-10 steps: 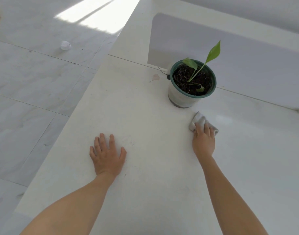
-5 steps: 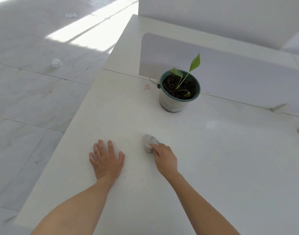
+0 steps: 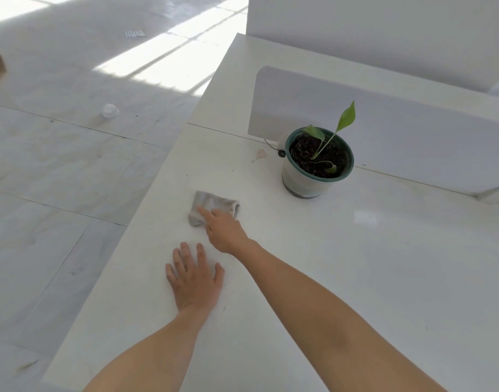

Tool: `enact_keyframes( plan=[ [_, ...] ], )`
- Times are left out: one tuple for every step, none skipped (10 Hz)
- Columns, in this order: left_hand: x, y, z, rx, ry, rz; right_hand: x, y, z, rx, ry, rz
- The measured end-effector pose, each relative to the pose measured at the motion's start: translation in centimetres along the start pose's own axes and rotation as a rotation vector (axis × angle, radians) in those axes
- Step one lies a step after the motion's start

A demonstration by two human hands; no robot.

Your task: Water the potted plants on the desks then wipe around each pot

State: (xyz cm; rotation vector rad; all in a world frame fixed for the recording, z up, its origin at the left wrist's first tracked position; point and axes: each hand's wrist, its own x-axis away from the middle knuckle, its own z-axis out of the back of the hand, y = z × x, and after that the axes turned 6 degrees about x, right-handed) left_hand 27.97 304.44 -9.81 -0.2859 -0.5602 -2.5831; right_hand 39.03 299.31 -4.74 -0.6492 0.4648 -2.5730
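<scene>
The gray cloth (image 3: 214, 202) is spread out flat on the white counter (image 3: 355, 278), well to the left of the pot (image 3: 307, 179) and closer to the counter's left edge. It's pressed down by the right grip (image 3: 225, 230), with the index finger laid straight across it. How the other fingers sit can't really be made out. The left grip (image 3: 196, 281) is laid flat on the counter just beside the right wrist, fingers spread, nothing held.

The pot, whitish with a green rim, is stood upright near the divider panel (image 3: 412, 131) at the back. It's filled with dark soil, and a small plant (image 3: 327, 137) with a few green leaves is seen in it. A little black thing (image 3: 281, 153) is tucked right against the pot's left side, and a brownish stain (image 3: 260, 155) is spotted just left of that. Over on the tiled floor (image 3: 58, 179), a small white object (image 3: 110, 110) is seen lying.
</scene>
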Motion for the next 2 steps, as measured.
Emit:
enact_keyframes(
  plan=[
    [-0.22, 0.14, 0.44, -0.007, -0.017, -0.011, 0.4, -0.19, 0.25, 0.021, 0.008, -0.009],
    [-0.26, -0.25, -0.07, 0.013, 0.002, 0.015, 0.67, 0.12, 0.69, 0.003, 0.006, -0.007]
  ],
)
